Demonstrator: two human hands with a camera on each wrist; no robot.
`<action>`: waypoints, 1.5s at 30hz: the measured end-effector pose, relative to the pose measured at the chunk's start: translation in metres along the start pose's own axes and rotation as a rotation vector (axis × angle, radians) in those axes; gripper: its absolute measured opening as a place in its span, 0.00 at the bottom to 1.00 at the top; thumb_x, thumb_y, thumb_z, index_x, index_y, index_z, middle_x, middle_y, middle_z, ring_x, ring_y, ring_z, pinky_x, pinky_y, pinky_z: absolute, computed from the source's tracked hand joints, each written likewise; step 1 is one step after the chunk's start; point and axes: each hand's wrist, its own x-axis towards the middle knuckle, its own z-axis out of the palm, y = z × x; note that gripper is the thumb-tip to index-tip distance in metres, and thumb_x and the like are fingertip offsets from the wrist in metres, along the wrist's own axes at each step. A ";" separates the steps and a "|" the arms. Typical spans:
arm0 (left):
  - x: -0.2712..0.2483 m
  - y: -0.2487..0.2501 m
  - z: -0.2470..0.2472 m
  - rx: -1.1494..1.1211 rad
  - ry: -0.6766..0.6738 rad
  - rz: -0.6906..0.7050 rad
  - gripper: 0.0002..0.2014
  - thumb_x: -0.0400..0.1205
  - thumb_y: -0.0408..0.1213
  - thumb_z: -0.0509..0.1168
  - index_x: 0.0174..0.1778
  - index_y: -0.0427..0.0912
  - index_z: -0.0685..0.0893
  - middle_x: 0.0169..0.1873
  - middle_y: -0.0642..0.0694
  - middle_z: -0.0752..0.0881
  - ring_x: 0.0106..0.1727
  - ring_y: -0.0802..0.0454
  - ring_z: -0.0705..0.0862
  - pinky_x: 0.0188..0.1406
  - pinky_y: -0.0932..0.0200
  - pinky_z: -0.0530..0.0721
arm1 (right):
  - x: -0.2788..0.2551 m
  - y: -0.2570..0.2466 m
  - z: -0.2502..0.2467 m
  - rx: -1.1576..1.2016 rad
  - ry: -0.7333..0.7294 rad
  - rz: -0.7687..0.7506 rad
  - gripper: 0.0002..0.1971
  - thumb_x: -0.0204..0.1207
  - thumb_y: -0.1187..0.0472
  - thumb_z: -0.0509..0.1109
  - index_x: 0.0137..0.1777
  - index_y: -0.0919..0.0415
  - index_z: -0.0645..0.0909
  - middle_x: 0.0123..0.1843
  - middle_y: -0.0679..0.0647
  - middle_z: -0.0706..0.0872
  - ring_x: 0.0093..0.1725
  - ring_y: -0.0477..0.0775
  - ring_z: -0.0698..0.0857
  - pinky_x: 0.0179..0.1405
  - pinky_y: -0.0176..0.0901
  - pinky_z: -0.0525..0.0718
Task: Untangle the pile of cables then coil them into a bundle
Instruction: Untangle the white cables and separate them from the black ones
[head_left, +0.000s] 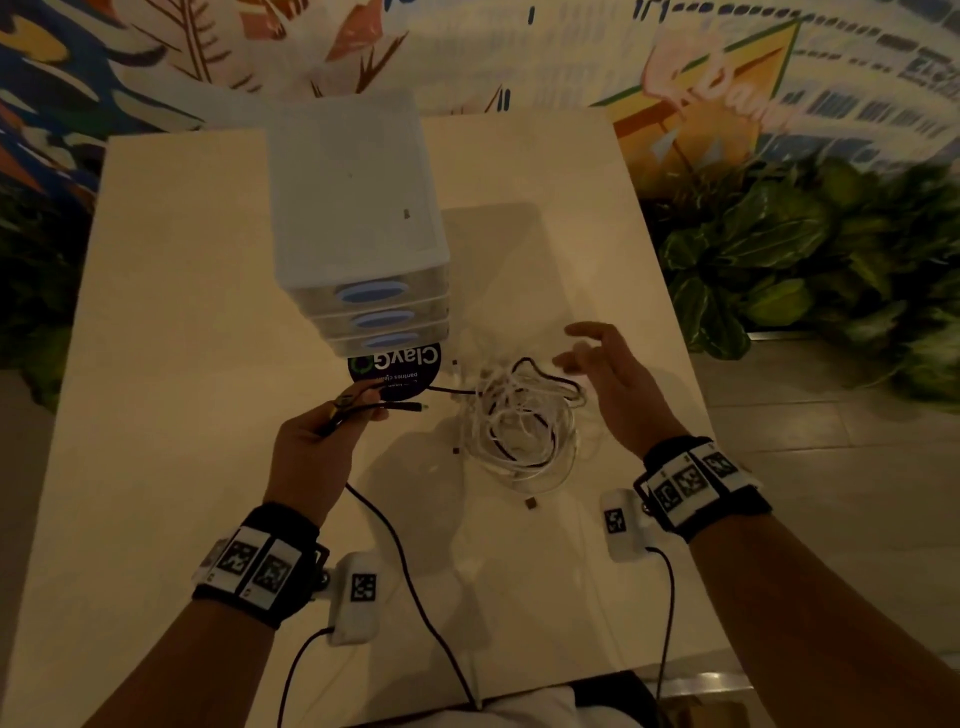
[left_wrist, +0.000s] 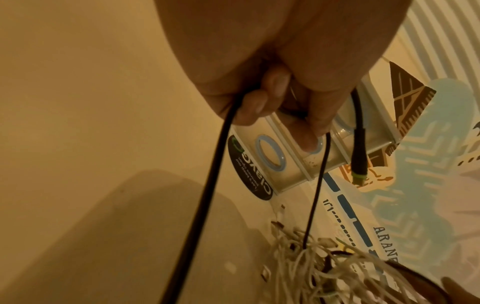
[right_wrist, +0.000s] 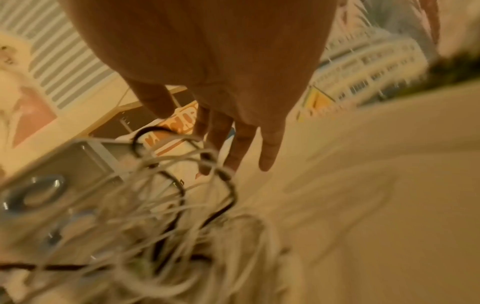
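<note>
The left hand (head_left: 317, 441) has its fingers (left_wrist: 262, 98) clamped on a black cable (head_left: 405, 407), green-tipped plug (left_wrist: 358, 174) poking out past them, so that its line runs taut into the tangle of white and black cables (head_left: 519, 426) in the middle of the desk (head_left: 182, 364). That looks like a way to anchor one end while the knot is worked. The right hand (head_left: 613, 384) hovers at the pile's right edge, fingers (right_wrist: 270, 148) spread and holding nothing, seemingly choosing a loop. A small drawer unit (head_left: 358, 218) stands just beyond on a round black sticker (head_left: 400, 369).
</note>
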 end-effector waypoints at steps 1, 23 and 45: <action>0.001 -0.001 -0.001 0.018 0.003 -0.010 0.08 0.85 0.32 0.68 0.45 0.41 0.92 0.53 0.35 0.92 0.49 0.31 0.79 0.52 0.39 0.87 | 0.000 0.003 -0.004 -0.126 0.030 -0.043 0.15 0.92 0.49 0.53 0.72 0.47 0.75 0.57 0.48 0.90 0.56 0.46 0.88 0.54 0.34 0.82; 0.001 -0.007 -0.008 0.127 -0.025 -0.009 0.10 0.85 0.34 0.68 0.44 0.54 0.90 0.51 0.42 0.93 0.48 0.48 0.85 0.60 0.39 0.84 | -0.021 0.038 0.029 -0.585 0.045 -0.094 0.08 0.71 0.44 0.78 0.45 0.43 0.84 0.39 0.41 0.81 0.41 0.46 0.81 0.41 0.43 0.80; 0.011 -0.047 -0.040 0.977 -0.306 0.204 0.32 0.76 0.59 0.74 0.77 0.59 0.78 0.55 0.52 0.76 0.54 0.51 0.79 0.51 0.59 0.75 | 0.020 -0.016 0.053 -0.521 -0.272 0.264 0.21 0.90 0.48 0.58 0.34 0.54 0.72 0.33 0.52 0.75 0.34 0.51 0.74 0.42 0.47 0.73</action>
